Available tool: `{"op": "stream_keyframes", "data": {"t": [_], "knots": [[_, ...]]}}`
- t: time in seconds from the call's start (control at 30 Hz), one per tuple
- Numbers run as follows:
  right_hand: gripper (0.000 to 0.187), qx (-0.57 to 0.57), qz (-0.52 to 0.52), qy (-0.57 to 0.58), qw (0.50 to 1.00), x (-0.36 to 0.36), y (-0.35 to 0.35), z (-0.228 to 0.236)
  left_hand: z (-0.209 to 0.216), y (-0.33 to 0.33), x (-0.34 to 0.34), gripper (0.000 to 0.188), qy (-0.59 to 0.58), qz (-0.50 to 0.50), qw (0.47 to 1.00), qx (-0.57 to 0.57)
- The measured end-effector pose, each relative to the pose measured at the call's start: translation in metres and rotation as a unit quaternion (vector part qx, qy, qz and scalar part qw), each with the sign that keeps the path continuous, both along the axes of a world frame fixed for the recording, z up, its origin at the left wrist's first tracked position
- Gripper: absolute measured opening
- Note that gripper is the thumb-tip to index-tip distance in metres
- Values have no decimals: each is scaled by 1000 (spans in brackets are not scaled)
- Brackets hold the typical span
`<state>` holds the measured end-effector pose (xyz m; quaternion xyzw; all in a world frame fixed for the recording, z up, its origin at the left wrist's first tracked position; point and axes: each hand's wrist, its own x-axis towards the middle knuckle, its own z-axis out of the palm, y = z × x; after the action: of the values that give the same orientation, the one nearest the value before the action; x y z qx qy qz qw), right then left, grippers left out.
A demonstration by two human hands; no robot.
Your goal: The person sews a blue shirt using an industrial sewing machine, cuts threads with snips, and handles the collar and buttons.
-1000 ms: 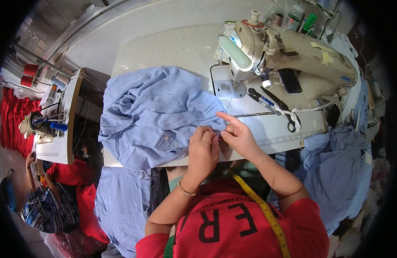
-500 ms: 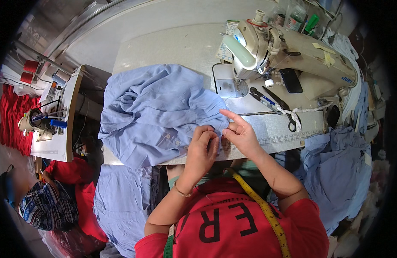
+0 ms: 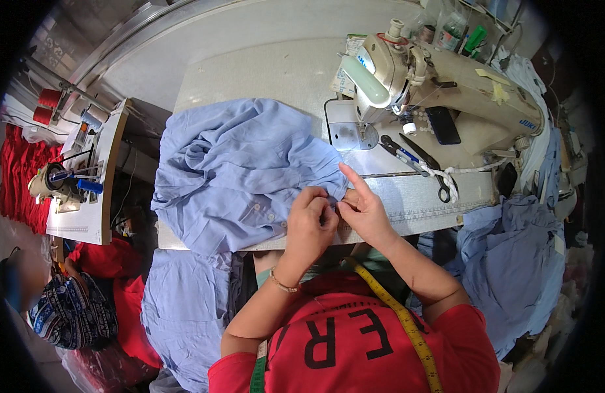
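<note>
A light blue shirt (image 3: 243, 157) with small pale buttons lies bunched on the sewing table, its narrow right end reaching my hands. My left hand (image 3: 310, 221) is closed, thumb and fingers curled in a pinch at the near edge of that end. Right beside it, my right hand (image 3: 364, 211) pinches the cloth's edge between thumb and bent fingers, while its index finger points up along the fabric. The exact spot of cloth between the fingertips is mostly covered by the hands.
Beyond my hands stands a sewing machine (image 3: 459, 85), with black scissors (image 3: 441, 180), a dark phone (image 3: 443, 124) and small tools beside it. Blue garments hang at the right (image 3: 512, 262) and lower left (image 3: 184, 308). A person in red sits at the far left, near another machine table (image 3: 106, 196).
My left hand has turned slightly and its fingers have curled more tightly. My right hand has shifted slightly, its index finger pointing more upward. The shirt lies almost the same.
</note>
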<state>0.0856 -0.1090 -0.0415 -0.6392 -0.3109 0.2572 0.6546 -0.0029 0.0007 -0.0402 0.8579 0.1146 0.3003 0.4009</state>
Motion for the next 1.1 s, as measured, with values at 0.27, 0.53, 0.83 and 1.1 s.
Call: {"op": "stream_keyframes", "data": {"t": [0.27, 0.53, 0.83, 1.1], "knots": [[67, 51, 40, 122, 990, 6, -1, 4, 7, 11, -10, 7, 30, -8, 977, -210], [69, 53, 71, 129, 988, 9, -5, 2, 13, 9, -14, 7, 31, -44, 995, -83], [66, 36, 47, 84, 995, 2, -3, 2, 8, 8, -8, 12, 59, -37, 991, -112], [66, -46, 36, -25, 998, -1, -4, 4, 4, 13, -8, 7, 1, -41, 989, 143]]}}
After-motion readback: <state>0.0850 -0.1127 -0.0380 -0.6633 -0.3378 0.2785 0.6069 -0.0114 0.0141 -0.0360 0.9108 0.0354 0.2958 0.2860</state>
